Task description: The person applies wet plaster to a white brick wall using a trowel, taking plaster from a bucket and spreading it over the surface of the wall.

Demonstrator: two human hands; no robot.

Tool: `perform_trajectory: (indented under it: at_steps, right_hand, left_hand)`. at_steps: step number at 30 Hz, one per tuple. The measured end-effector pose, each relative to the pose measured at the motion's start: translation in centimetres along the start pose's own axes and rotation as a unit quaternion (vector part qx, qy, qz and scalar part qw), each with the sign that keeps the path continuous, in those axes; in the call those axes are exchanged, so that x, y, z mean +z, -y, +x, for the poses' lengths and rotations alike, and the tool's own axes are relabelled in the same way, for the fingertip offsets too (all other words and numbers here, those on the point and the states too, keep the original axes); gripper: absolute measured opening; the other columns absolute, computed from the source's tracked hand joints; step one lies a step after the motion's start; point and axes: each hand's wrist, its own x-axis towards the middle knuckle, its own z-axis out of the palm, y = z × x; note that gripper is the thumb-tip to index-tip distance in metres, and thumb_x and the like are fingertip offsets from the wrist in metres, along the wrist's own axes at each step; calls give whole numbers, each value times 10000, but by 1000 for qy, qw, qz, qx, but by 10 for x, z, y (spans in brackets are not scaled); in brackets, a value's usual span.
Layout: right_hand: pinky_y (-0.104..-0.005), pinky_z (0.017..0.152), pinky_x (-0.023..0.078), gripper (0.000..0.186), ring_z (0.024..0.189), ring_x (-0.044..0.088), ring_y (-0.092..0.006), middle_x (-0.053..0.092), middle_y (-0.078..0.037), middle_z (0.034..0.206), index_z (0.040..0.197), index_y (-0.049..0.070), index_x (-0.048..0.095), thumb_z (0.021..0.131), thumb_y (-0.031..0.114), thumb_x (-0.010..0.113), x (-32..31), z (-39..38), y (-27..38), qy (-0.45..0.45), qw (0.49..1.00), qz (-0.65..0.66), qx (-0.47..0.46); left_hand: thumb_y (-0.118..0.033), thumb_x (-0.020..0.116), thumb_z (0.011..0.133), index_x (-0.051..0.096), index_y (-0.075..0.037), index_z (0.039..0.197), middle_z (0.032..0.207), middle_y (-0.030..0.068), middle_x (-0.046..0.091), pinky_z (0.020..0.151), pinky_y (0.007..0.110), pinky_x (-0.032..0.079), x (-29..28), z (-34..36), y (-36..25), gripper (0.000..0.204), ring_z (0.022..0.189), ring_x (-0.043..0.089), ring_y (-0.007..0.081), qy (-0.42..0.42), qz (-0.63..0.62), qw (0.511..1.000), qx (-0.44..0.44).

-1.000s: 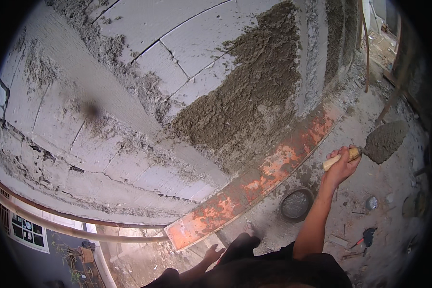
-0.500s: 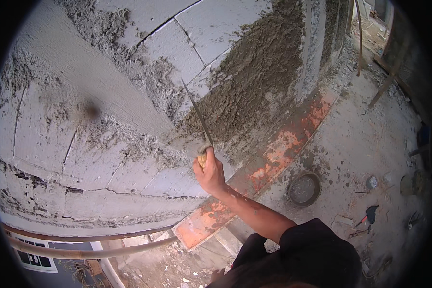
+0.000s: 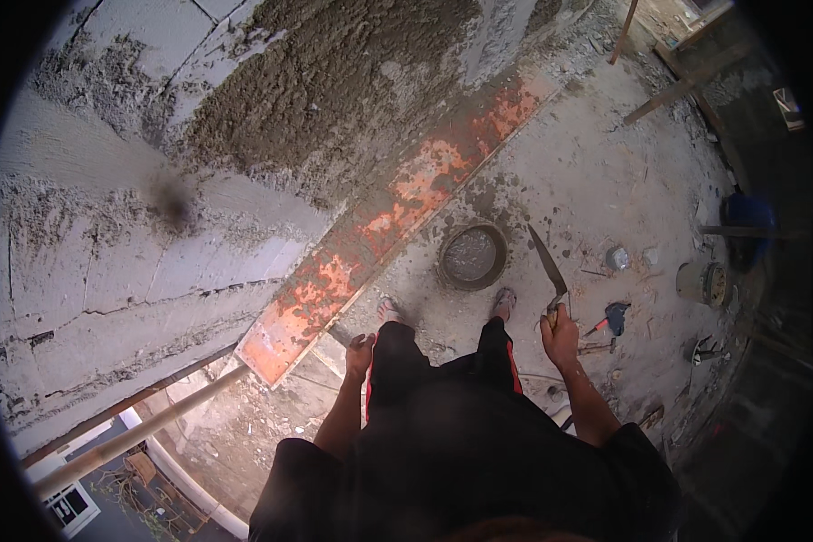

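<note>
In my right hand (image 3: 560, 336) is a trowel (image 3: 548, 262); my fingers wrap round its handle and the long, pointed blade angles up and left. The blade is apart from the wall and beside a round bucket (image 3: 472, 257) holding grey, wet-looking material. My left hand (image 3: 359, 356) hangs by my left leg, its fingers loosely bent and apart, with nothing visible in it. Close to it runs a long orange board (image 3: 271, 341), spotted with grey mortar, along the wall's foot. Dark, rough mortar (image 3: 334, 81) covers part of the pale block wall (image 3: 45, 262).
My feet stand on the dusty floor just below the bucket. To the right lie a red-handled tool (image 3: 612, 318) and a small round container (image 3: 617, 258). Farther right are a larger pail (image 3: 702, 284) and a blue object (image 3: 747, 217). A pole (image 3: 144, 432) crosses the lower left.
My right hand has drawn the trowel away from the wall to the right, beside the bucket. The view has shifted right and down, and my left hand now shows more fully.
</note>
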Motion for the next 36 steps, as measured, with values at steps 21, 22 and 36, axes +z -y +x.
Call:
perform_trajectory:
  at_steps: [21,22,36]
  right_hand:
    - [-435,834,554,178,964,684,-310,702,-160,969,989,65,691,909,133,548,384,310,-206,286,883,-316,-198]
    - [-435,834,554,178,964,684,-310,702,-160,969,989,65,691,909,133,548,394,297,-203,294,882,-311,-199]
    - [-489,856,538,364,994,671,-393,678,-248,1054,1077,-16,655,849,266,625,476,215,-196,299,935,-105,161]
  left_hand:
    - [-318,734,797,563,-71,1300,1375,157,529,1040,454,436,232,35,-2,586,1267,482,356,-32,356,934,-6]
    - [-318,734,797,563,-71,1300,1375,157,529,1040,454,436,228,35,6,586,1267,482,356,-31,360,932,-14]
    - [-273,735,805,625,-67,1214,1284,151,590,1021,443,447,184,55,19,472,1226,522,345,-6,398,914,74]
